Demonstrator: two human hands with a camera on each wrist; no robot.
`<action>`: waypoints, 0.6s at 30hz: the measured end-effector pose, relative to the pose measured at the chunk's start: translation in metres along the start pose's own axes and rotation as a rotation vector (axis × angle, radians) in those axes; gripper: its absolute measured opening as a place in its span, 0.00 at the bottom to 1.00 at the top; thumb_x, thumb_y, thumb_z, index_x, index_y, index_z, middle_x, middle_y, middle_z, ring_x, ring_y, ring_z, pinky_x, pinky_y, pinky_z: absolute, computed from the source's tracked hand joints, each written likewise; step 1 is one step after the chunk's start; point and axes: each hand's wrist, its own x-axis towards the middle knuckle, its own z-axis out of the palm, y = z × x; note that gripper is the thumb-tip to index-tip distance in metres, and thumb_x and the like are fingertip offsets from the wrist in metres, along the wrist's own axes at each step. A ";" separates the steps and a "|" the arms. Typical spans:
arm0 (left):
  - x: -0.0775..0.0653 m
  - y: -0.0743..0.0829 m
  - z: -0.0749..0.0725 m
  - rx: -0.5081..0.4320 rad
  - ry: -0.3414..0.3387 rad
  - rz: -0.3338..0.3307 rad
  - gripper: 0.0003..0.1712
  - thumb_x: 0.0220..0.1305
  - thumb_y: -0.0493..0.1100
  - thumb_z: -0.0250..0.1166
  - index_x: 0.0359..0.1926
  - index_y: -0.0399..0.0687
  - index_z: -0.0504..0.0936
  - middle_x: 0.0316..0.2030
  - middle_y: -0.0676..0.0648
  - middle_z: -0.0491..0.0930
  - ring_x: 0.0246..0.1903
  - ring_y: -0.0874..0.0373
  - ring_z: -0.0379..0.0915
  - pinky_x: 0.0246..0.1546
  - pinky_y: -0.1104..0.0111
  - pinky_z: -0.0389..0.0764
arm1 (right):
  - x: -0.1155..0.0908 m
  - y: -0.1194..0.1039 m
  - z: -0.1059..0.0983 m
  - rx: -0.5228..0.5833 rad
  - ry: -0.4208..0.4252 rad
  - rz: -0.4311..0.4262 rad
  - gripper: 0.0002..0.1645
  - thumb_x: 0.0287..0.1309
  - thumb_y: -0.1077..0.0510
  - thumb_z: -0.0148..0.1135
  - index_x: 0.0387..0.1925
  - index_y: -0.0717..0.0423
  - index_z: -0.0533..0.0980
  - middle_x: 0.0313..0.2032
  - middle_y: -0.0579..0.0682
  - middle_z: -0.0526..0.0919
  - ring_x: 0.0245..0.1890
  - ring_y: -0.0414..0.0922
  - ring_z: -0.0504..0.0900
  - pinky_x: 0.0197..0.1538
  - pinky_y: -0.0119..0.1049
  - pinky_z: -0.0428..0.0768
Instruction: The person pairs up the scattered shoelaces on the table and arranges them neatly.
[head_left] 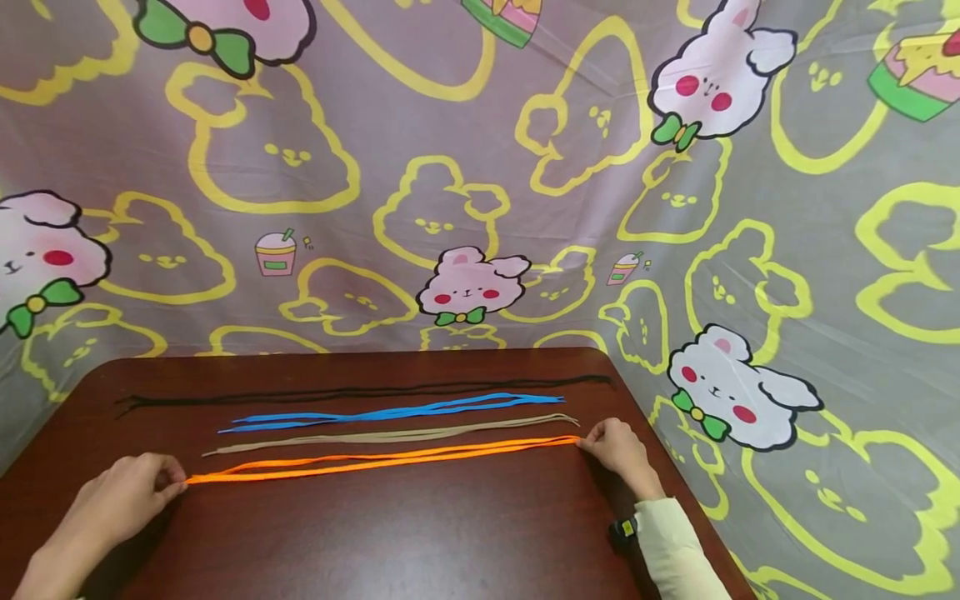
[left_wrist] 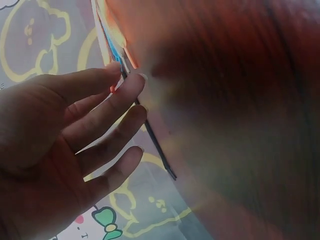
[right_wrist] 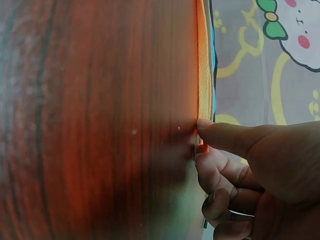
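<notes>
An orange shoelace (head_left: 457,455), doubled into two strands, stretches across the dark wooden table between both hands. At its left end, my left hand (head_left: 120,500) pinches the tip between thumb and index finger; in the left wrist view the other fingers of that hand (left_wrist: 95,135) are spread apart. My right hand (head_left: 618,450) pinches the opposite end. The right wrist view shows the flat woven orange lace (right_wrist: 204,75) running up from the thumb tip. Just beyond it lie a beige shoelace (head_left: 390,436), a blue shoelace (head_left: 427,409) and a black shoelace (head_left: 300,395), in roughly parallel rows.
The brown table (head_left: 420,533) has rounded far corners. Patterned cloth (head_left: 465,125) with rabbit drawings hangs behind it and along the right side. A small black device (head_left: 624,533) sits at the right wrist, by a pale sleeve (head_left: 675,542).
</notes>
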 end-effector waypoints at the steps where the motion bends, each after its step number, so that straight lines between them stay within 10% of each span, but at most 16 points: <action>1: 0.000 0.000 0.001 0.002 0.013 0.005 0.06 0.61 0.38 0.71 0.29 0.48 0.82 0.25 0.52 0.81 0.25 0.57 0.74 0.24 0.54 0.73 | 0.000 -0.001 0.000 0.002 0.001 0.002 0.15 0.55 0.48 0.75 0.21 0.50 0.81 0.22 0.43 0.81 0.24 0.43 0.76 0.27 0.43 0.73; 18: 0.010 -0.004 0.004 0.012 0.033 0.012 0.08 0.58 0.38 0.73 0.27 0.52 0.82 0.28 0.48 0.83 0.29 0.49 0.78 0.25 0.47 0.74 | -0.003 -0.001 0.005 0.024 0.007 0.013 0.16 0.58 0.47 0.73 0.24 0.51 0.79 0.20 0.44 0.78 0.24 0.44 0.75 0.27 0.41 0.70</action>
